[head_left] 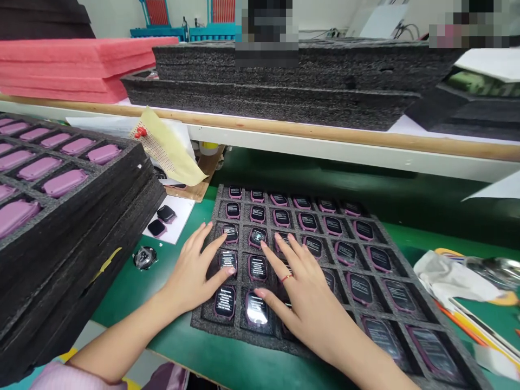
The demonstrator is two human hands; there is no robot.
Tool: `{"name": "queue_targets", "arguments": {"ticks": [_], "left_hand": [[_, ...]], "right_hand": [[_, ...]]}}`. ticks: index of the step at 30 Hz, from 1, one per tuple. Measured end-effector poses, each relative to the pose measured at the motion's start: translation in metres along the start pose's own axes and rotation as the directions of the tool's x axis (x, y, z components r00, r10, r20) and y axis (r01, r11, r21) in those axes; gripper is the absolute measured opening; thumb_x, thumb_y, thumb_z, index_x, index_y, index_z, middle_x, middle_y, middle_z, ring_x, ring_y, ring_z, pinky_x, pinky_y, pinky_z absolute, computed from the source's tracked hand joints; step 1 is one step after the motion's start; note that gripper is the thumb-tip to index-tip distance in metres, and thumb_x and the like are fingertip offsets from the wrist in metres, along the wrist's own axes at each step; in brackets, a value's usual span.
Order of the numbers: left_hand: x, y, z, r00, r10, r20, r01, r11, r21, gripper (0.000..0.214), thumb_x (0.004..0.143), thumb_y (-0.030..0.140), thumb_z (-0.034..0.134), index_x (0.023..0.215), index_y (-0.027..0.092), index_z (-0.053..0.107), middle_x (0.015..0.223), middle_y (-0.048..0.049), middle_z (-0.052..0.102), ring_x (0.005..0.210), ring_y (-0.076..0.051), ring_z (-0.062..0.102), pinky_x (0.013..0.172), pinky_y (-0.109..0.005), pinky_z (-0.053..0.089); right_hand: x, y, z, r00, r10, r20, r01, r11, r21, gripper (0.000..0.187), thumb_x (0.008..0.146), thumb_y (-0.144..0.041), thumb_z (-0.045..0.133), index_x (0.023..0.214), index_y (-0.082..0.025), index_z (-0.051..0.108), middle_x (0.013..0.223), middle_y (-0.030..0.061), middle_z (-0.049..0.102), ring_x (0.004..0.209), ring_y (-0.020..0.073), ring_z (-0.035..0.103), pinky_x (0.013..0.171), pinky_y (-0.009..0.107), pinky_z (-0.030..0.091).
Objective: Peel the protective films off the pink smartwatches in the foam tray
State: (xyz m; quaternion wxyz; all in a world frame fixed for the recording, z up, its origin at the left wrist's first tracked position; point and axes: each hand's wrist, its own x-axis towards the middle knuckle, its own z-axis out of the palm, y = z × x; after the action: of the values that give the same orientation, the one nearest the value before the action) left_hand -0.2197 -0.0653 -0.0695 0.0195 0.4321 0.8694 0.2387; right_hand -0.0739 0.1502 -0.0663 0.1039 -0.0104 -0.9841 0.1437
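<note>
A black foam tray point(239, 331) lies on the green table, with rows of purple-rimmed smartwatches in its pockets. Most of their screens are lit with lines of white text. My left hand point(194, 273) rests at the tray's left edge, fingers spread, with the thumb by a lit smartwatch point(228, 260). My right hand point(303, 284) spreads over the middle columns and hides some watches. Its index fingertip is at a smartwatch showing a round watch face point(258, 236). The right thumb is near the top of another smartwatch point(257, 310). Neither hand grips anything.
Stacked black foam trays point(81, 227) with purple watch cases stand at left. Two dark watch bodies point(157, 227) lie on white paper, a round watch part point(145, 258) nearby. A shelf point(284, 142) crosses above, carrying foam. A white cloth point(457, 276) and pens lie right.
</note>
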Motion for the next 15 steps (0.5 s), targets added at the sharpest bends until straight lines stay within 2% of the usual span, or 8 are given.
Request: {"name": "queue_targets", "arguments": {"ticks": [4,10,13,15], "left_hand": [[-0.015,0.002,0.000,1.000,-0.025,0.009,0.025,1.000,-0.016,0.055,0.100,0.049,0.048,0.149,0.027,0.043,0.164,-0.0116,0.027,0.154,-0.033,0.021,0.120,-0.058,0.032],[-0.021,0.014,-0.004,1.000,0.013,0.006,-0.014,0.999,0.051,0.054,0.099,0.048,0.050,0.147,0.025,0.047,0.164,-0.0138,0.026,0.153,-0.036,0.020,0.119,-0.060,0.033],[-0.026,0.019,-0.007,0.999,0.054,-0.004,-0.054,0.995,0.088,0.046,0.099,0.045,0.052,0.141,0.025,0.055,0.164,-0.0129,0.027,0.153,-0.036,0.020,0.118,-0.060,0.034],[-0.032,0.021,-0.008,0.997,0.071,-0.008,-0.070,0.992,0.105,0.044,0.099,0.043,0.053,0.140,0.027,0.056,0.164,-0.0123,0.027,0.153,-0.036,0.020,0.117,-0.060,0.035]], "right_hand": [[-0.007,0.000,-0.001,0.999,-0.035,0.001,0.035,0.999,-0.011,0.070,0.101,-0.050,0.046,0.161,-0.024,0.021,0.167,0.0130,0.025,0.155,0.0356,0.017,0.119,0.065,0.029],[0.007,0.006,0.002,0.999,-0.035,0.008,0.035,0.997,-0.071,0.065,0.101,-0.055,0.042,0.153,-0.016,0.043,0.160,0.0217,0.035,0.153,0.0396,0.021,0.116,0.067,0.031],[0.007,-0.002,-0.002,0.995,-0.097,0.007,0.097,0.991,-0.091,0.059,0.100,-0.054,0.044,0.144,-0.017,0.055,0.161,0.0203,0.036,0.152,0.0409,0.023,0.115,0.067,0.031],[0.002,-0.008,-0.004,0.990,-0.135,-0.025,0.132,0.986,-0.102,0.055,0.100,-0.052,0.046,0.142,-0.018,0.058,0.162,0.0177,0.035,0.152,0.0399,0.023,0.116,0.066,0.032]]}}
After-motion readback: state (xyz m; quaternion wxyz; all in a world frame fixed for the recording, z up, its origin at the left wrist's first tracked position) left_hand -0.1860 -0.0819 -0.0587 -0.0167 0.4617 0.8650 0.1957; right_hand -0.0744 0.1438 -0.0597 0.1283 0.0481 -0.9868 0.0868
